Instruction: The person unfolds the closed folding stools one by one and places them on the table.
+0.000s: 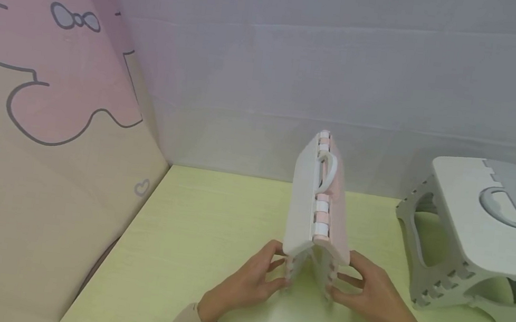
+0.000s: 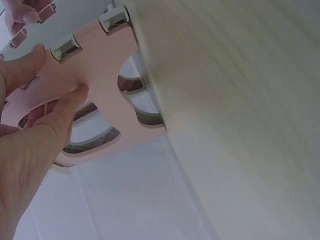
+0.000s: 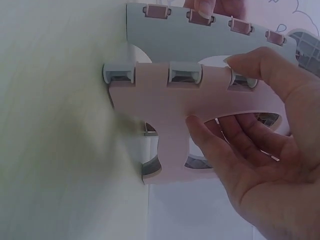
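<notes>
A white and pink folding step stool (image 1: 302,198) stands half folded on the table, its top bent into a peak along the hinge with a white carry handle (image 1: 331,173) on the ridge. My left hand (image 1: 251,277) grips the near leg panel on the left side. On the opposite side, my right hand (image 1: 372,293) holds the other half of the legs. In the right wrist view, thumb and fingers clasp a pink leg panel (image 3: 172,107), some fingers passing through its cutout. The left wrist view shows a similar grip on a pink panel (image 2: 107,75).
An unfolded white and grey folding stool (image 1: 466,216) stands to the right on the pale yellow table (image 1: 215,204). A grey-white cloth wall (image 1: 267,77) rises behind. A printed cloth (image 1: 45,184) with a pink cartoon figure hangs along the left.
</notes>
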`<action>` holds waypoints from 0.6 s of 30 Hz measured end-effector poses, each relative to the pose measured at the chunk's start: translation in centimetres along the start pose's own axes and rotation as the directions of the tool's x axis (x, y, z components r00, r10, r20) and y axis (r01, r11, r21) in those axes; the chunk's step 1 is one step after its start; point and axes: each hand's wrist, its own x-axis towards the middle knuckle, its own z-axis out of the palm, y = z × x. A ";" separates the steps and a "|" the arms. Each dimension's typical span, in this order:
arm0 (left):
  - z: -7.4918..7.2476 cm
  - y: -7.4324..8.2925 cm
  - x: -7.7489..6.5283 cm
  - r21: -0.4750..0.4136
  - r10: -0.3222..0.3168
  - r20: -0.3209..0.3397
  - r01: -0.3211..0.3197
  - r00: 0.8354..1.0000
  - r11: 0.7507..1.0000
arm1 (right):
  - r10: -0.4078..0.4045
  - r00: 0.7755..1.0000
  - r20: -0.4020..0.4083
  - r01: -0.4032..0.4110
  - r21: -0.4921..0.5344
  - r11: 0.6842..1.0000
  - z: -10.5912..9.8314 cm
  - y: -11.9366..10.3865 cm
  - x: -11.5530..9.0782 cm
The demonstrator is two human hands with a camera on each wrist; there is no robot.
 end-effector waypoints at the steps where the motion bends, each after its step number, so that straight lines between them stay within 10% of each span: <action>1: 0.0 0.0 0.0 0.003 0.000 0.000 0.000 1.000 1.000 | 0.001 1.000 0.000 -0.001 -0.004 1.000 0.0 0.0 0.0; 18: -1.0 -0.6 -0.6 0.052 0.058 0.009 -0.058 0.998 0.997 | 0.025 1.000 0.002 -0.024 -0.021 0.999 -0.7 0.1 -0.3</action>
